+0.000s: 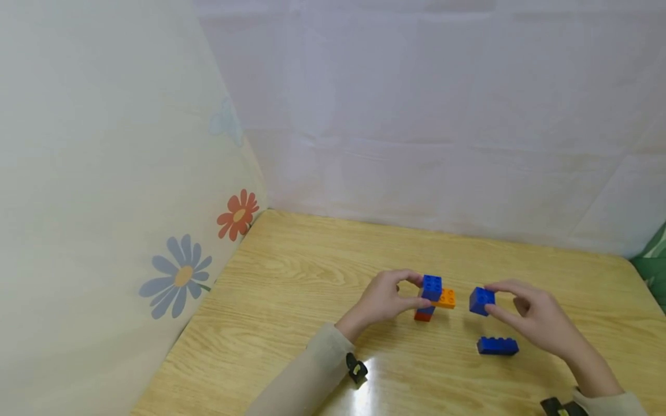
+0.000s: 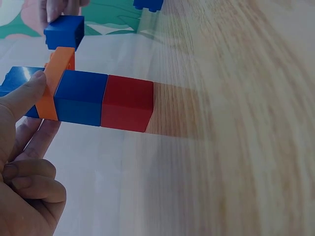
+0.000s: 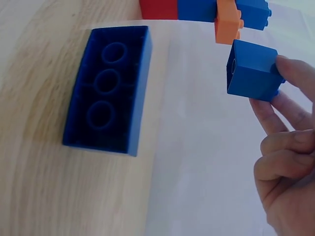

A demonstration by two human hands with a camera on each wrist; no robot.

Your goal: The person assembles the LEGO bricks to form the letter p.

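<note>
My left hand (image 1: 386,299) pinches the upper part of a small brick tower, thumb on one side and fingers on the other. From the bottom up, the tower has a red brick (image 2: 128,103), a blue brick (image 2: 79,98), an orange brick (image 1: 447,298) that juts out to the right, and another blue brick (image 1: 432,286) on top. To the right, my right hand (image 1: 543,319) holds a loose blue brick (image 3: 253,71) in the air between thumb and fingers, apart from the tower. Below it, a longer blue brick (image 1: 498,346) lies on its side, its hollow underside showing in the right wrist view.
Everything is over a wood-grain table (image 1: 291,260). A pale cloth (image 1: 416,115) hangs behind it, and a sheet with printed flowers (image 1: 182,276) borders it on the left. Green patterned fabric (image 1: 657,268) shows at the far right edge.
</note>
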